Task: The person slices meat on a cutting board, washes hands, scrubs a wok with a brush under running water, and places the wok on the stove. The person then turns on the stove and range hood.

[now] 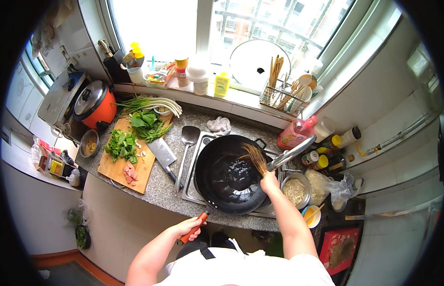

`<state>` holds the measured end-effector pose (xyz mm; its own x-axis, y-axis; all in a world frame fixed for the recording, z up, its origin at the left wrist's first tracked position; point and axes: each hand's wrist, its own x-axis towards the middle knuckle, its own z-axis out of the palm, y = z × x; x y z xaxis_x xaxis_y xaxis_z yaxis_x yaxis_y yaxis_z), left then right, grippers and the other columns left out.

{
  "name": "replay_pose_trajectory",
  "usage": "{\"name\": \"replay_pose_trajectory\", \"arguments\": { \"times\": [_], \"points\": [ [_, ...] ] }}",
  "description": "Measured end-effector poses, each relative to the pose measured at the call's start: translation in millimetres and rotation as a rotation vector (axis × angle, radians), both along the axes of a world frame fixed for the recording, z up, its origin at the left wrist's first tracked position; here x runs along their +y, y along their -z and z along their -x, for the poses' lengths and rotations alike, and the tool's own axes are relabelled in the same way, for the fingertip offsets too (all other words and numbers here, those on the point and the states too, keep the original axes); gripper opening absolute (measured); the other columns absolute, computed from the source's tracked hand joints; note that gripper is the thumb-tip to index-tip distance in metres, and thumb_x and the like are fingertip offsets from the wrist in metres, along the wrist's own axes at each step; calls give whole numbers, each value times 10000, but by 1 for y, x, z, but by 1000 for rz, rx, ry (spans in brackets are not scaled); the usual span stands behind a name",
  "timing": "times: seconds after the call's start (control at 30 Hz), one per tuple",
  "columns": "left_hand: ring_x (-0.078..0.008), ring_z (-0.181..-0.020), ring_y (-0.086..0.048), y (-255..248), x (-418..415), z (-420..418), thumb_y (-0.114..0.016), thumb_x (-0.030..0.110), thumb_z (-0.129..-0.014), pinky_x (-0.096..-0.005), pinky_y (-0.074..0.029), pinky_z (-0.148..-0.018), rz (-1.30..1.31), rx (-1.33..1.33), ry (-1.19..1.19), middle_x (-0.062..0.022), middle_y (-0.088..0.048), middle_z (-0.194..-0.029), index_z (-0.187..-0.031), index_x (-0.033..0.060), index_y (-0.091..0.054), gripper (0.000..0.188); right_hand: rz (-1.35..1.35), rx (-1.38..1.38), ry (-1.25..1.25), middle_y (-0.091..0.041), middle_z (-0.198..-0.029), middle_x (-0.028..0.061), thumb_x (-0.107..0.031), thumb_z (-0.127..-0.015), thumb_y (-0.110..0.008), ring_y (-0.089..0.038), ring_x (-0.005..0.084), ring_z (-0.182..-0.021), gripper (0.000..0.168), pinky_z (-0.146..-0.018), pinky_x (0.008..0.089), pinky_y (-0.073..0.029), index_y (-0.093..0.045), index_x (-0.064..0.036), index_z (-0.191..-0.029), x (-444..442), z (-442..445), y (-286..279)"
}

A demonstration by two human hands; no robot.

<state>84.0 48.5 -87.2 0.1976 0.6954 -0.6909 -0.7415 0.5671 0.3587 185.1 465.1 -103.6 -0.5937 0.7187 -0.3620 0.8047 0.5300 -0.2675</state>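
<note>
A black wok [214,161] sits over the gas stove [189,187], with a shiny pool of water [238,173] in its bottom. My left hand [188,228] grips the wok's orange handle [204,216] at the counter's front edge. In my right hand [270,183] is a bamboo wok brush [256,155], its bristles over the right part of the wok. The chrome faucet spout [295,152] reaches in from the right, just above that hand. Left of the stove lie a long-handled spatula [189,137] and a cleaver [163,152].
A cutting board [111,166] holds cut greens [121,144], scallions [146,103] and sliced sausage [130,173]. On the right stand a bowl of bean sprouts [295,189], a bowl of beaten egg [312,216] with chopsticks, bottled seasonings [320,162] and a pink detergent bottle [295,134].
</note>
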Motion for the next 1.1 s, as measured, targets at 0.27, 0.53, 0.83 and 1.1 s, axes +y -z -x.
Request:
{"name": "replay_pose_trajectory", "arguments": {
  "times": [0.27, 0.53, 0.83, 1.1],
  "points": [
    [-99, -451, -402, -12, -1, 3, -470, 379, -988, -249, -360, -412, 49, 99, 4, -19, -437, -618, -1155, 124, -410, 311, -53, 168, -714, -543, -1207, 79, 18, -791, -525, -555, 306, -1088, 617, -882, 467, -444, -438, -205, -1360, -69, 96, 21],
    [-112, -448, -421, -14, 4, 3, -478, 361, -986, -271, -377, -413, 48, 95, -3, -35, -459, -628, -1108, 129, -430, 266, -466, -227, -1178, -577, -997, 15, -195, -860, -520, -578, 215, -947, 374, -842, 387, -396, -589, -273, -1218, -5, -15, -43],
    [-112, -478, -439, 15, 2, 11, -636, 214, -880, -258, -366, -426, -33, -217, -45, -41, -490, -696, -968, 131, -438, 233, 333, 15, -507, -590, -1127, 220, -241, -897, -455, -647, 328, -915, 401, -793, 419, -532, -530, -77, -1255, -131, -41, -52],
    [-80, -465, -408, 7, 7, 8, -653, 130, -854, -228, -339, -416, -61, -147, -22, -12, -441, -657, -945, 128, -438, 233, 245, -488, -438, -670, -1054, 174, -290, -862, -527, -678, 320, -849, 384, -778, 426, -544, -594, -107, -1193, -28, -65, -50]
  ]
}}
